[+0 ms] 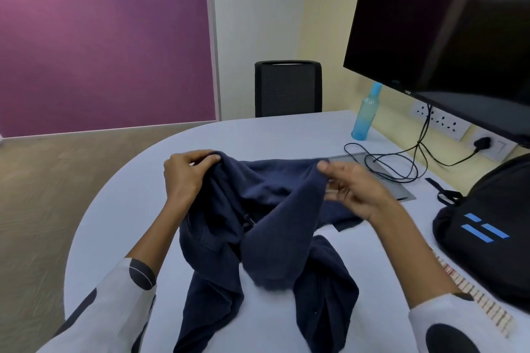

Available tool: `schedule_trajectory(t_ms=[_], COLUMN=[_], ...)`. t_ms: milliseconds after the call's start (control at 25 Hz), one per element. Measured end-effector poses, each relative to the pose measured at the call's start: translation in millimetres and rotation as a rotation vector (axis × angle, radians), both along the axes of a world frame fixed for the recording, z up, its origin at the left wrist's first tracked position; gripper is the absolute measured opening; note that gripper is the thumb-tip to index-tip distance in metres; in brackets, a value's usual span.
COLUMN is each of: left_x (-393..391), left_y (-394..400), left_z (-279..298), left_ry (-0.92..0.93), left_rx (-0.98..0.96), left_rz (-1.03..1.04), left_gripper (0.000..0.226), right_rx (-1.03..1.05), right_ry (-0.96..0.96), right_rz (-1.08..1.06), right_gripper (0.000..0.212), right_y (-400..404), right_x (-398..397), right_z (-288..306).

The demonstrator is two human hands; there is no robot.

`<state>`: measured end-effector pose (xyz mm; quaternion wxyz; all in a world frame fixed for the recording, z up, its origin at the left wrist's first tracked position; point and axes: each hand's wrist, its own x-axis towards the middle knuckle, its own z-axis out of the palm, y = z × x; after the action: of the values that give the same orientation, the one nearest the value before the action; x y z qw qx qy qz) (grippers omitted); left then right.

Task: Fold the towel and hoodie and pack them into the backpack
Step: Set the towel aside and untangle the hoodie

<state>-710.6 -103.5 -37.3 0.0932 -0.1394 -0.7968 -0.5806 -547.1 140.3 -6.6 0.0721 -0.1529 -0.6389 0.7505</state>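
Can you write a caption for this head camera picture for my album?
Both hands, left and right, lift a navy hoodie over the table, black backpack waiting nearby.

A pale lavender-white table [120, 209] with a rounded end is seen from above. A dark navy hoodie [258, 238] is draped across its middle, partly lifted off the surface. Beyond the hoodie, to its far right, a translucent blue bottle [363, 114] is stood upright. Between bottle and hoodie, a flat grey panel [401, 190] is set in the tabletop, crossed by looped black cables [387, 163]. Right of the hoodie, a black backpack [493, 232] with blue stripes is placed, and a striped strip [473, 295] is laid at its near edge.
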Motion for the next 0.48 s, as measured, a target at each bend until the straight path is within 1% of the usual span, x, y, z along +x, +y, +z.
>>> schedule_trajectory(t_ms=[40, 80, 120, 200, 240, 280, 320, 360, 440, 480], left_x=[4.2, 9.4, 14.7, 26.3, 32.2, 37.9, 43.0, 48.5, 58.6, 62.7], left_y=[0.4, 1.0, 1.7, 2.3, 3.2, 4.0, 3.9, 4.1, 3.6, 4.8], left_z=[-3.4, -5.8, -8.5, -15.5, -18.6, -21.7, -24.9, -27.7, -33.3, -35.7], left_ry=[0.016, 0.031, 0.050, 0.111, 0.154, 0.202, 0.255, 0.317, 0.463, 0.542], left_rx=[-0.008, -0.012, -0.021, -0.056, -0.083, -0.121, -0.158, -0.194, -0.285, -0.339], left_rz=[-0.044, -0.102, -0.163, -0.262, -0.296, -0.319, -0.339, -0.355, -0.356, -0.336], left_gripper=[0.008, 0.011, 0.017, 0.023, 0.022, 0.019, 0.017, 0.017, 0.027, 0.031], right_rx=[-0.107, -0.199, -0.263, -0.305, -0.281, -0.209, -0.079, 0.097, 0.462, 0.579], right_ry=[0.070, 0.122, 0.149, 0.134, 0.103, 0.057, 0.000, -0.049, -0.087, -0.084], right_rz=[-0.097, -0.197, -0.284, -0.397, -0.432, -0.463, -0.494, -0.510, -0.476, -0.456], right_gripper=[0.015, 0.010, 0.010, 0.010, 0.011, 0.014, 0.016, 0.017, 0.018, 0.021], right_y=[8.9, 18.7, 28.2, 44.6, 51.5, 57.5, 63.1, 66.9, 66.5, 64.5], right_x=[-3.1, -8.0, -14.6, -29.7, -37.4, -44.9, -52.4, -59.9, -76.3, -84.2], right_z=[12.8, 22.8, 30.2, 40.7, 43.4, 45.3, 47.9, 51.8, 60.3, 62.3])
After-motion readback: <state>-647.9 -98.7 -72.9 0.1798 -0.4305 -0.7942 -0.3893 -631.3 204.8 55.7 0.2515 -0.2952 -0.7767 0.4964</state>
